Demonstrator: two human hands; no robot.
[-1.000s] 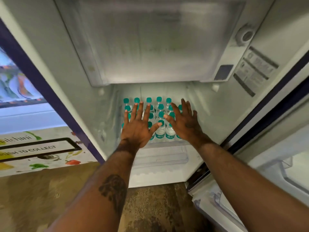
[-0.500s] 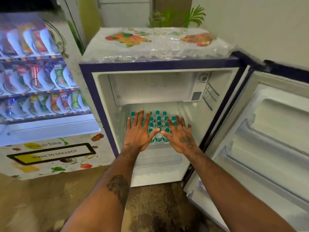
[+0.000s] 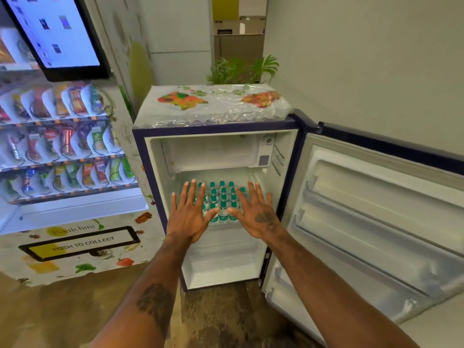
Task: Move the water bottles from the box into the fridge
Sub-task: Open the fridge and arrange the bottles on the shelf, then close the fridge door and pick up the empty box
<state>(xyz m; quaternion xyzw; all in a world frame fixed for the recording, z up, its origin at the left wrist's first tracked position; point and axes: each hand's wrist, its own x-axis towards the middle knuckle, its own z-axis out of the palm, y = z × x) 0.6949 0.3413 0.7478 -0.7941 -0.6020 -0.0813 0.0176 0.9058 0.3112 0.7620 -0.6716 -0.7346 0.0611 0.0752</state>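
While facing the open mini fridge (image 3: 216, 129), held left hand (image 3: 187, 218) and right hand (image 3: 256, 218) spread wide and flat, gripping nothing, just before its middle shelf (image 3: 223, 229). Saw green-capped water bottles (image 3: 222, 197) packed upright in rows on that shelf, partly behind both hands.

water bottles (image 3: 222, 205): teal caps, upright, packed rows | fridge (image 3: 216, 129) shelf, seemingly full

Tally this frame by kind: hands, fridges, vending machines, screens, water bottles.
Hands: 2, left hand and right hand, both open
Fridge: 1
Vending machine: 1
Screen: 1
Water bottles: not countable, hands hide some
Total: 5, bottles excluded
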